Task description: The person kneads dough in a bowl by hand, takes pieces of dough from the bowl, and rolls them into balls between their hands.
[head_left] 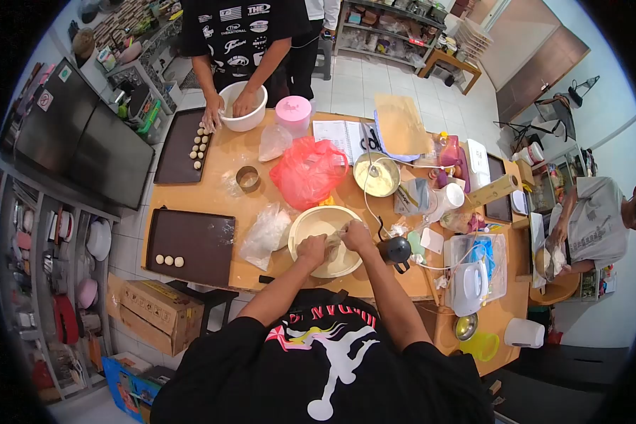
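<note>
A wide cream bowl (297, 225) stands at the table's near edge, and both of my hands are inside it. My left hand (314, 251) is closed at the bowl's left side, around something I cannot make out. Curled fingers show on my right hand (357, 237) at the bowl's right side; what they hold, if anything, is too small to name. Pale material lies between the hands. Left of the bowl is a clear plastic bag (265, 237), behind it a red plastic bag (307, 173), and to its right a dark grey jug (396, 249).
Dark trays (201, 233) (169, 155) with small dough balls lie at left. Across the table a co-worker's hands (244, 102) are in a white bowl (260, 113). A metal bowl (378, 185) and white containers (466, 286) stand at right. Another person (593, 219) works far right.
</note>
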A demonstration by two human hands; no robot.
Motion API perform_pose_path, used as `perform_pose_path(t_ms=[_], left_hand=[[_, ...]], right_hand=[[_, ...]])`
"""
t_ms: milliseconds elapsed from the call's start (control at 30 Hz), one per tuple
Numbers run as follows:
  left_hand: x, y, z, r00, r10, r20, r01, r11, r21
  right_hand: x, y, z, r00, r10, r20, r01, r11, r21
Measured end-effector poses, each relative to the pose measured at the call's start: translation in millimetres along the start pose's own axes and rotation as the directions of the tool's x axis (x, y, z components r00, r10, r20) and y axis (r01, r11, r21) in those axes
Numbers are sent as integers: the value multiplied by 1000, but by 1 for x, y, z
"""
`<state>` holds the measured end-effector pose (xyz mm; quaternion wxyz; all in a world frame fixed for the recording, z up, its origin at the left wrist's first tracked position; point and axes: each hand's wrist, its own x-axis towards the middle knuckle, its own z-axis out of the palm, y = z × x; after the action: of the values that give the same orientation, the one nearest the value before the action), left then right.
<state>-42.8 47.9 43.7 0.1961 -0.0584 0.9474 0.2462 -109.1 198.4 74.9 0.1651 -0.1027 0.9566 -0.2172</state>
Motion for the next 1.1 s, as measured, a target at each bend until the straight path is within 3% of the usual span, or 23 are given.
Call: perform_pose_path(t_ms=[133, 233, 333, 367, 400, 467, 500, 567, 667, 833, 967, 1100], left_hand=[[3, -5, 1, 999, 16, 29, -16, 1000, -9], [3, -8, 4, 1000, 23, 16, -22, 1000, -21], [7, -15, 14, 996, 73, -56, -72, 997, 11], [9, -17, 18, 991, 100, -85, -98, 995, 29], [12, -16, 13, 997, -8, 79, 20, 986, -163], [18, -7, -12, 893, -117, 435, 325, 836, -442], [17, -4, -22, 885, -69, 460, 382, 671, -635], [13, 1, -38, 882, 34, 470, 453, 214, -865], [10, 0, -42, 911, 300, 281, 382, -361, -851], [-12, 22, -75, 909, 398, 120, 321, -488, -812], [-11, 23, -77, 906, 421, 50, 276, -496, -823], [-9, 20, -71, 883, 469, 9, 277, -505, -817]], right_hand=[[-10, -4, -15, 1000, -10, 22, 8, 995, 98], [-17, -7, -17, 997, -46, -61, 55, 985, 165], [-35, -32, -54, 987, 110, 113, -151, 874, 461], [-38, -33, -57, 987, 93, 133, -152, 813, 562], [-39, -32, -60, 986, 73, 149, -154, 740, 655], [-46, -33, -70, 986, 31, 163, -148, 611, 778], [-53, -37, -76, 986, 9, 166, -142, 563, 814], [-62, -43, -80, 986, -35, 161, -122, 500, 857], [-68, -48, -78, 989, -84, 124, -62, 520, 852], [-77, -79, -87, 991, -117, 62, 45, 740, 671], [-82, -97, -79, 969, -163, -187, 240, 810, 535], [-84, -101, -69, 943, -102, -318, 248, 851, 463]])
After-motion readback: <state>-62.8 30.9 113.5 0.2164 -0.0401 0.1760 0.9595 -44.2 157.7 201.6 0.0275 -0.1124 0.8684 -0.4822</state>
